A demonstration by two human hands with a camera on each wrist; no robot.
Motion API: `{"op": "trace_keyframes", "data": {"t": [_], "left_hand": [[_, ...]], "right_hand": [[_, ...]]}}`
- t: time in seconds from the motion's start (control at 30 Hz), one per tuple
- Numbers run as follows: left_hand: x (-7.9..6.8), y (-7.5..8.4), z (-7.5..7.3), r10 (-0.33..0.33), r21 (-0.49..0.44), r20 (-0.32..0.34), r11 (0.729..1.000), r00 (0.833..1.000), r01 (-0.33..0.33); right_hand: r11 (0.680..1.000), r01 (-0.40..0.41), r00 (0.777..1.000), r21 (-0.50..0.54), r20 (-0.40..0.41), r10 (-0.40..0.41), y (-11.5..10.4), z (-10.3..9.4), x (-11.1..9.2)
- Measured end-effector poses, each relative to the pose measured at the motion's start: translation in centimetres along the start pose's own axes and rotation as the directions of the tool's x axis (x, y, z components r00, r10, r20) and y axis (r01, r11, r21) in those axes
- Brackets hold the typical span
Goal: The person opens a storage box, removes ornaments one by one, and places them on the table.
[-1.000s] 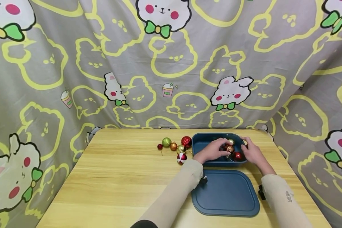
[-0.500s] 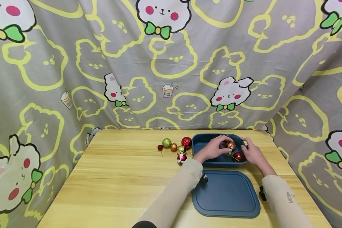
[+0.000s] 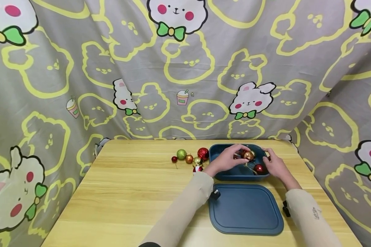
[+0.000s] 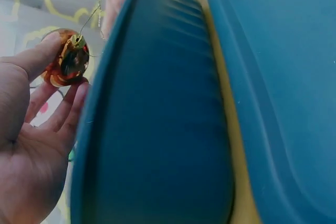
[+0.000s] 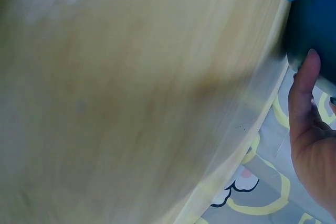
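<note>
My left hand [image 3: 227,159] pinches a shiny copper-gold Christmas bauble [image 3: 248,155] between thumb and fingers, above the blue box [image 3: 241,178]. The left wrist view shows the bauble [image 4: 68,69] beyond the box rim, its gold cap and thin hanging string toward the camera. A shiny red bauble [image 3: 259,169] lies in the box's front right corner, and more baubles are partly hidden behind my left fingers. My right hand [image 3: 276,166] grips the box's right end; in the right wrist view its thumb [image 5: 307,77] lies against the outer wall.
The blue lid [image 3: 246,209] lies flat on the wooden table [image 3: 126,192], just in front of the box. Left of the box sits a group of baubles, among them a green one [image 3: 181,154] and a glittery red one [image 3: 203,153]. A patterned curtain [image 3: 198,68] surrounds the table.
My left hand has picked the copper-gold bauble up from among the others and drawn it slightly left. The left forearm now covers more of the striped bauble. My right hand stays at the box's end.
</note>
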State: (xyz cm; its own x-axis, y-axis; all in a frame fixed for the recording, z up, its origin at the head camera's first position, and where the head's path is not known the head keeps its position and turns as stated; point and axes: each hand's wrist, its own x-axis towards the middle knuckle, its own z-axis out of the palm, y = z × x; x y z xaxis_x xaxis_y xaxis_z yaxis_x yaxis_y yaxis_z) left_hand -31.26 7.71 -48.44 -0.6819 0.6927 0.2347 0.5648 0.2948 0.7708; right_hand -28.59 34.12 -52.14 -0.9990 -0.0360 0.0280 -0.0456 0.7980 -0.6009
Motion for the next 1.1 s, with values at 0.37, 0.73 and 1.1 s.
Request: {"op": "trace_keyframes", "data": {"t": [0.37,0.73,1.1], "left_hand": [[-2.3,0.8,-1.7,0.032,0.067,0.006,0.997,0.999,-0.032],[-5.3,0.9,-4.3,0.077,0.078,-0.025,0.994,0.997,-0.075],[-8.8,-0.9,-7.3,0.044,0.018,-0.047,0.999,0.998,-0.043]], "right_hand": [[1.000,0.005,1.000,0.000,0.000,-0.005,0.1,0.1,-0.4],[1.000,0.016,1.000,0.000,-0.005,-0.016,0.1,0.1,-0.1],[1.000,0.031,0.999,-0.006,-0.015,-0.031,0.1,0.1,-0.2]]}}
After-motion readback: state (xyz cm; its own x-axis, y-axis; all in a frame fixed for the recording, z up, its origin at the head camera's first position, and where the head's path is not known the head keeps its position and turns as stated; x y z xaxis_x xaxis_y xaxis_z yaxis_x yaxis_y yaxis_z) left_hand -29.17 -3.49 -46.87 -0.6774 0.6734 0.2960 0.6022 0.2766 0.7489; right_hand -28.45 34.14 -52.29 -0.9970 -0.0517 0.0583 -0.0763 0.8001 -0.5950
